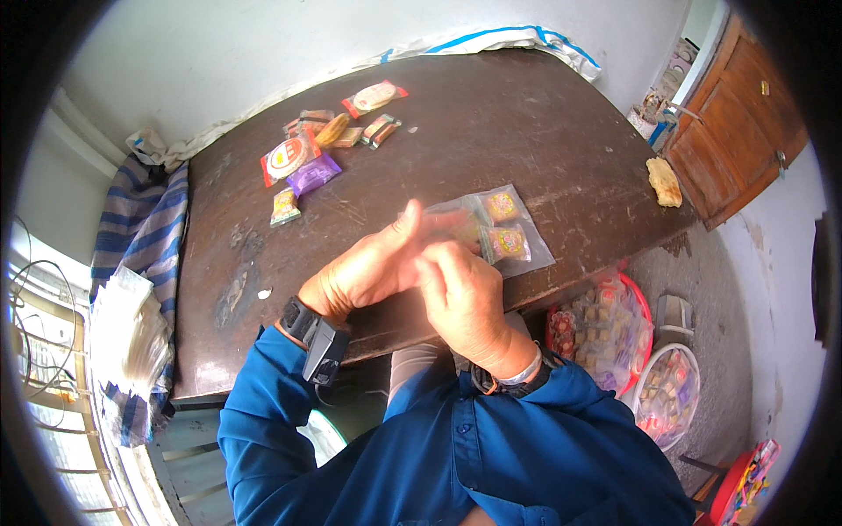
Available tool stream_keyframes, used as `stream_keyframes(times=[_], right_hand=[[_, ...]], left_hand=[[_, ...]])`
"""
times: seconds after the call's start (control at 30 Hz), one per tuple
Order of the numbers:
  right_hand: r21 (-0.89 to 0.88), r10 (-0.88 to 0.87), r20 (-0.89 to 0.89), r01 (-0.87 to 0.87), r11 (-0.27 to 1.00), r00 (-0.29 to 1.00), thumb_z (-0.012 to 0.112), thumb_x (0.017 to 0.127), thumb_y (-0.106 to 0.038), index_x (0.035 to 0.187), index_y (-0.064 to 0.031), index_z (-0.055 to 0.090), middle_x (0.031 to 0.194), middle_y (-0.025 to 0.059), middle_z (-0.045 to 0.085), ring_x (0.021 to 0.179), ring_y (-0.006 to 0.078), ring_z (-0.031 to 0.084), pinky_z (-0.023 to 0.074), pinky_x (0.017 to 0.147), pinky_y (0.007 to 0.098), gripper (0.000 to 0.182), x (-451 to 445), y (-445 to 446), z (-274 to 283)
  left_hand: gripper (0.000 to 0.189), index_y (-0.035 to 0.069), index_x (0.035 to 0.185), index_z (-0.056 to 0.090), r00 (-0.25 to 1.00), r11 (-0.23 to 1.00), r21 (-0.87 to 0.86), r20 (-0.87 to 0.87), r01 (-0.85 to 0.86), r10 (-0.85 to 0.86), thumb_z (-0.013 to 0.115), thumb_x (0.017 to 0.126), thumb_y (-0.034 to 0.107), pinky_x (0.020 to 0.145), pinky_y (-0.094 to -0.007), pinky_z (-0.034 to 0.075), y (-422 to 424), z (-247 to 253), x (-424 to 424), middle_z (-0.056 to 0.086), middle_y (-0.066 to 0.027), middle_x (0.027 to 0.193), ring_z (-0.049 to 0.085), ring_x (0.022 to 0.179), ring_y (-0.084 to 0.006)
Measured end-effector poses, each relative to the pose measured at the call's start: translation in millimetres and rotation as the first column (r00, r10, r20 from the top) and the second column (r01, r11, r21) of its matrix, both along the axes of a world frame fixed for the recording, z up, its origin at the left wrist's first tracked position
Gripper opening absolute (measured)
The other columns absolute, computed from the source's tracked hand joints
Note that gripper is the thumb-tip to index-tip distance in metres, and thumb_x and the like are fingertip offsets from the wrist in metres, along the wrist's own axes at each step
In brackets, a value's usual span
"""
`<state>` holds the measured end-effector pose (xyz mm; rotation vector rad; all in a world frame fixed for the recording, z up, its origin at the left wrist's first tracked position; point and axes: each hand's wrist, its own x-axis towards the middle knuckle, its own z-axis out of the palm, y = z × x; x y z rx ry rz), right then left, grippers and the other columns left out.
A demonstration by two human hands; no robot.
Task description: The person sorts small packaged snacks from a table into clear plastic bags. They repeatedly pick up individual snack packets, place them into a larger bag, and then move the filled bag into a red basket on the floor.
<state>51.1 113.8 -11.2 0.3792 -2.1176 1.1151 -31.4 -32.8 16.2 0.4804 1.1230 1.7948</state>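
A clear plastic bag (531,220) holding several small wrapped sweets (502,206) lies flat near the table's front edge. My left hand (385,263) is palm up with its thumb raised; its fingers reach to the bag's left end, and their grip is unclear. My right hand (464,296) is curled beside the left palm, over the bag's lower left side, its fingertips close together; whether it pinches anything is hidden. Further back lie a red-edged round packet (289,158), a purple packet (314,174), a small wrapped sweet (285,207) and another round packet (375,98).
The dark wooden table (460,131) bears a yellowish block (664,182) at its right corner. Plastic bags (131,329) are stacked at the left on striped cloth (141,217). A red basket (648,309) and a white basket (697,388), both with filled bags, stand on the floor at right.
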Motion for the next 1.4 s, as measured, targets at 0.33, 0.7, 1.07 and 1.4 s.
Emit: stream_keyframes(times=[0.33, 0.7, 1.07, 1.4], right_hand=[[-0.164, 0.058, 0.129, -0.036, 0.986, 0.990, 0.069, 0.096, -0.003, 0.095, -0.0029, 0.059, 0.080, 0.0175, 0.062, 0.068, 0.0376, 0.064, 0.0504, 0.061, 0.0419, 0.010, 1, 5, -3], [-0.174, 0.094, 0.144, -0.068, 0.982, 0.985, 0.068, 0.097, -0.004, 0.095, -0.0034, 0.058, 0.080, 0.0171, 0.062, 0.068, 0.0371, 0.064, 0.0505, 0.062, 0.0419, 0.011, 1, 4, -4], [-0.172, 0.068, 0.125, -0.046, 0.984, 0.990, 0.068, 0.096, -0.005, 0.095, -0.0045, 0.058, 0.084, 0.0174, 0.065, 0.075, 0.0409, 0.066, 0.0519, 0.065, 0.0446, 0.010, -1, 4, -4], [-0.163, 0.035, 0.108, -0.017, 0.986, 0.993, 0.066, 0.096, -0.005, 0.095, -0.0042, 0.058, 0.082, 0.0186, 0.064, 0.075, 0.0419, 0.066, 0.0513, 0.064, 0.0462, 0.008, 0, 3, -1]], left_hand=[[0.024, 0.001, 0.110, 0.071, 0.305, 0.557, -0.220, -0.950, -0.801, 0.063, 0.071, 0.097, 0.021, 0.070, -0.0327, 0.055, -57, 20, -19, 0.075, -0.0083, 0.090, 0.072, 0.079, -0.0229], [0.040, 0.007, 0.121, 0.064, 0.260, -0.145, -0.222, -0.900, -0.964, -0.350, 0.071, 0.088, 0.028, 0.092, -0.0527, 0.054, -100, -8, -55, 0.068, -0.0255, 0.109, 0.065, 0.105, -0.0459], [0.027, 0.002, 0.110, 0.066, 0.434, 0.337, -0.350, -0.874, -0.874, 0.217, 0.070, 0.084, 0.011, 0.073, -0.0276, 0.052, -90, 27, -35, 0.068, -0.0103, 0.096, 0.062, 0.078, -0.0150], [0.029, 0.005, 0.118, 0.067, 0.868, 0.895, -0.370, -0.496, -0.249, 0.036, 0.072, 0.091, -0.006, 0.071, -0.0217, 0.048, -55, 47, 4, 0.067, 0.0005, 0.107, 0.057, 0.086, -0.0060]])
